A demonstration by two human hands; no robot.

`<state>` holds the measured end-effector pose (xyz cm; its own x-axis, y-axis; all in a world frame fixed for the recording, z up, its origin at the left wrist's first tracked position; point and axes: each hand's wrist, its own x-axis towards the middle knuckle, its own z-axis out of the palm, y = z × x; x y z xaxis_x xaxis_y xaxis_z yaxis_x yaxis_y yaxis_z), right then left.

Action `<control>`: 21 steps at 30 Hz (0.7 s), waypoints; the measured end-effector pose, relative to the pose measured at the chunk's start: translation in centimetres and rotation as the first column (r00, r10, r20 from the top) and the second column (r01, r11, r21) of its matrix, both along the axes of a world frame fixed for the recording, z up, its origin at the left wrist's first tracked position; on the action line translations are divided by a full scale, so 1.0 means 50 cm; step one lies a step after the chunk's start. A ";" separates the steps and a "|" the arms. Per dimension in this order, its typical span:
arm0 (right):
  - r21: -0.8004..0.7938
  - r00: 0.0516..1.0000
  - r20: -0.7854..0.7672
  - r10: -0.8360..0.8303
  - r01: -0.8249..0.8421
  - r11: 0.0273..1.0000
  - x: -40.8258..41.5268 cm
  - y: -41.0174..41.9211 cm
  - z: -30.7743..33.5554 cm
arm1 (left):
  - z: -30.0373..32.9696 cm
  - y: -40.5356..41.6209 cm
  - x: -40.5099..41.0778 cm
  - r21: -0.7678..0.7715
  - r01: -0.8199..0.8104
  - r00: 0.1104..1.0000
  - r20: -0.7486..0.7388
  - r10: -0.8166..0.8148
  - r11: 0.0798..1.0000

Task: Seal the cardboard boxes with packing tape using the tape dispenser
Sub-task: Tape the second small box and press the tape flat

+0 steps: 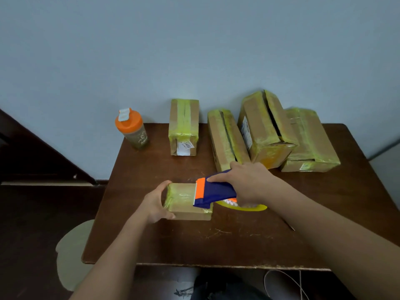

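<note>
The small flat cardboard box wrapped in yellowish tape [187,201] lies near the middle of the dark brown wooden counter [216,241], long axis running left to right. The left hand [156,205] grips its left end, thumb on the far edge, steadying it. The right hand [249,182] is clenched around the blue-and-orange tape dispenser [213,191], whose orange blade end rests on the box's top, right of centre. From that grip the bare stretch of box lies to the left — so the pull likely runs along the long axis, towards the left hand.
</note>
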<state>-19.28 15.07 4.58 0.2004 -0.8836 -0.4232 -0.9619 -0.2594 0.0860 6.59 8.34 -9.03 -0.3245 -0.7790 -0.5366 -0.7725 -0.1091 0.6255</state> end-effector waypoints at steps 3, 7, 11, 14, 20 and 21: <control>-0.059 1.000 0.031 -0.001 0.003 0.998 -0.001 0.009 -0.017 | 0.002 0.004 -0.008 0.057 0.005 0.999 -0.040 -0.003 0.998; -0.056 0.996 0.087 -0.036 0.041 0.998 -0.009 0.020 -0.039 | -0.004 0.009 -0.005 0.074 -0.011 0.997 -0.073 0.016 0.997; -0.056 0.996 0.090 -0.022 0.028 0.998 -0.009 0.027 -0.050 | 0.001 0.025 -0.019 -0.108 0.127 0.988 0.100 -0.117 0.986; -0.056 0.994 0.103 -0.022 0.028 0.998 -0.007 0.028 -0.051 | 0.011 0.036 -0.040 -0.241 0.290 0.947 0.211 -0.241 0.926; -0.061 0.984 0.173 -0.032 0.043 0.997 0.014 0.025 -0.051 | 0.022 0.009 -0.002 -0.280 0.393 0.884 0.379 -0.276 0.876; -0.064 0.983 0.183 -0.030 0.042 0.997 0.022 0.023 -0.053 | 0.023 0.009 0.003 -0.274 0.376 0.890 0.372 -0.263 0.885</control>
<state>-18.20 16.23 1.93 0.2357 -0.9168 -0.3223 -0.9718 -0.2236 -0.0746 6.73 8.81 -7.87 -0.4440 -0.8098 -0.3834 -0.8895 0.3469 0.2973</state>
